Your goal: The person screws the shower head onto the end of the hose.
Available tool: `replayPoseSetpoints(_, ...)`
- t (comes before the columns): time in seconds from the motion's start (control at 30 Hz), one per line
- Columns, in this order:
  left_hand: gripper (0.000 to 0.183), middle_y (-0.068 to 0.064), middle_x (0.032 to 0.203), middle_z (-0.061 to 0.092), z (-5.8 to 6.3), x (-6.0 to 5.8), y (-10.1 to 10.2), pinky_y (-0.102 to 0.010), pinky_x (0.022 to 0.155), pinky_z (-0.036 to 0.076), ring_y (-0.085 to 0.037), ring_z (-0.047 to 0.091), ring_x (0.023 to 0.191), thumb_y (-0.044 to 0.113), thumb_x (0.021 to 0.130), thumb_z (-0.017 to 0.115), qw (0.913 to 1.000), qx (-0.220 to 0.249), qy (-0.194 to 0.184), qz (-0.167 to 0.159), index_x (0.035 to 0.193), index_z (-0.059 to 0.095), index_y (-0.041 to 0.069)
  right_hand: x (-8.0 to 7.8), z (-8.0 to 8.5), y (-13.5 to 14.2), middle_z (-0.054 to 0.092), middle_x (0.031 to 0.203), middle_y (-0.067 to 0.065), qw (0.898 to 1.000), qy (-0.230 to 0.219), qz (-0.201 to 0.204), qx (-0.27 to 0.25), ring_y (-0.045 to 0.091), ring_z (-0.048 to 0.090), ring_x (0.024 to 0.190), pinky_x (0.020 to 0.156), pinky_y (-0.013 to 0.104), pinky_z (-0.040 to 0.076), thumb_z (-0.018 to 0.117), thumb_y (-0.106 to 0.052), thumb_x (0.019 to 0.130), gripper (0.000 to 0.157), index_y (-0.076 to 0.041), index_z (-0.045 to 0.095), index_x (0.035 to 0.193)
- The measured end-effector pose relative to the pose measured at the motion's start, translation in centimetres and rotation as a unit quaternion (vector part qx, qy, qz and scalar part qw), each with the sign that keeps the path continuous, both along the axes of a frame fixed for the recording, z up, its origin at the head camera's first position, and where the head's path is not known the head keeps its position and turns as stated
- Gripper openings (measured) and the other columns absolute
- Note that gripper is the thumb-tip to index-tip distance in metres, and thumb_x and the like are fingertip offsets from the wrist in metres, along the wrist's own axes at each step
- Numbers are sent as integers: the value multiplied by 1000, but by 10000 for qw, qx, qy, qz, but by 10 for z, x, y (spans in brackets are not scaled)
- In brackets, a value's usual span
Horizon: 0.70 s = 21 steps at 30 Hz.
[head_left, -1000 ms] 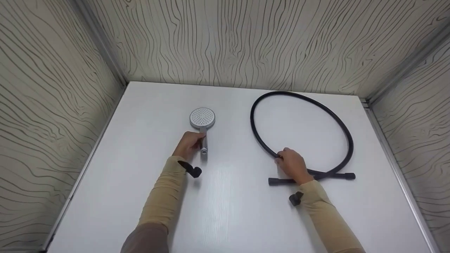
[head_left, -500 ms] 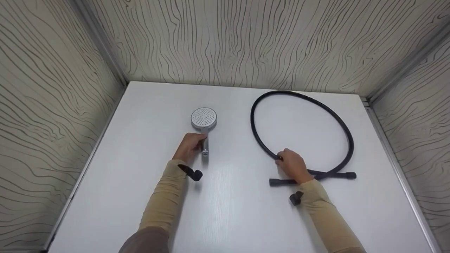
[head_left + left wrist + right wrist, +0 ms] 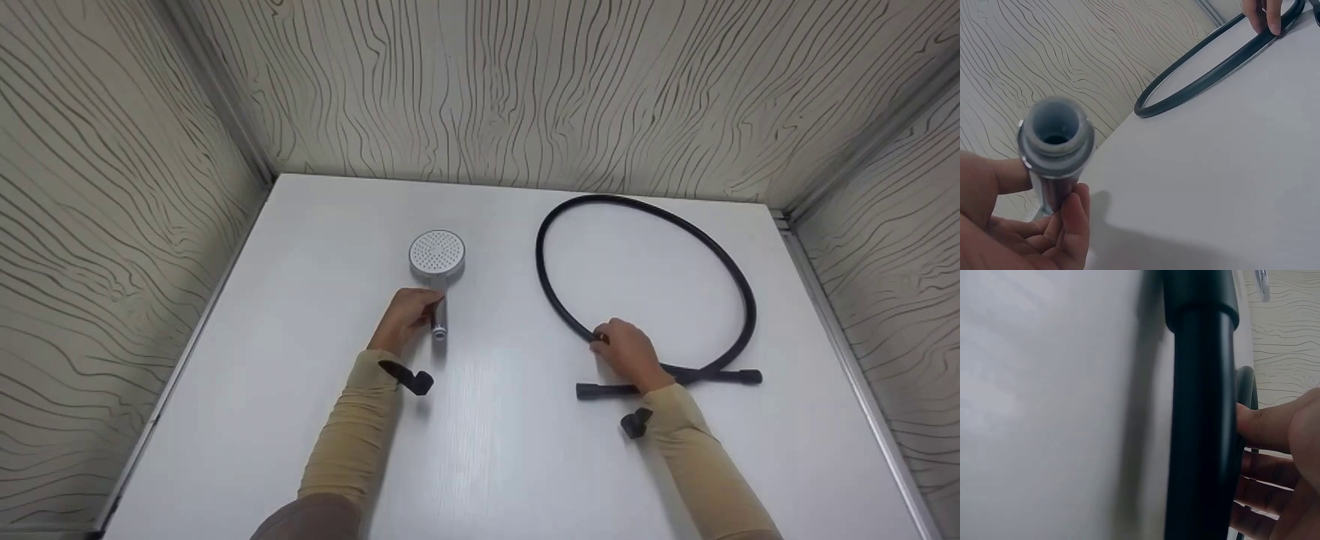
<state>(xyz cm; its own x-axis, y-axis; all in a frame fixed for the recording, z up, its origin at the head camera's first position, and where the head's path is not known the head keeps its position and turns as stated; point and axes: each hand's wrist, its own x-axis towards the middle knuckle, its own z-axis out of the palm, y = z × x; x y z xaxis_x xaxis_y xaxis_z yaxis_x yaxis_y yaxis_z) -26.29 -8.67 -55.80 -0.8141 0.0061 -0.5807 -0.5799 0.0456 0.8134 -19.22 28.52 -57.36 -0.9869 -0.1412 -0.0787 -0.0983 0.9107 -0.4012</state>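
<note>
In the head view a round grey-white shower head stands out left of centre, its spray face turned up. My left hand pinches its handle between thumb and fingers. The left wrist view shows the handle's hollow end pointing at the camera. To the right lies a looped black hose, whose two ends cross near the front. My right hand grips the hose at the loop's near left side. One end fitting points left, the other end fitting right.
A white tabletop lies beneath both hands. Wood-grain panels stand at the back, left and right. Black wrist mounts stick out from both sleeves.
My left hand and the shower head have shifted slightly right and toward me. My right hand and the hose stay almost where they were.
</note>
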Motion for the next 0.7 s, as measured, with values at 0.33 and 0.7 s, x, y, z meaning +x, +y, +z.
replayPoseSetpoints(0.33,26,-1,87,58,3,4,0,-24,72,48,-14,53,83,17,94,63,10000,12,50,86,112,65,-1,-3,13,13,66,89,14,9996,201,42,-217,27,60,80,72,42,49,63,-13,91,18,0,72,101)
replayPoseSetpoints(0.7,27,-5,98,61,5,8,-2,-27,81,48,-15,55,88,20,95,61,9998,-93,136,-72,114,65,1,8,24,25,66,84,8,9990,-32,384,-221,18,56,74,66,33,45,66,-10,89,14,-3,74,98)
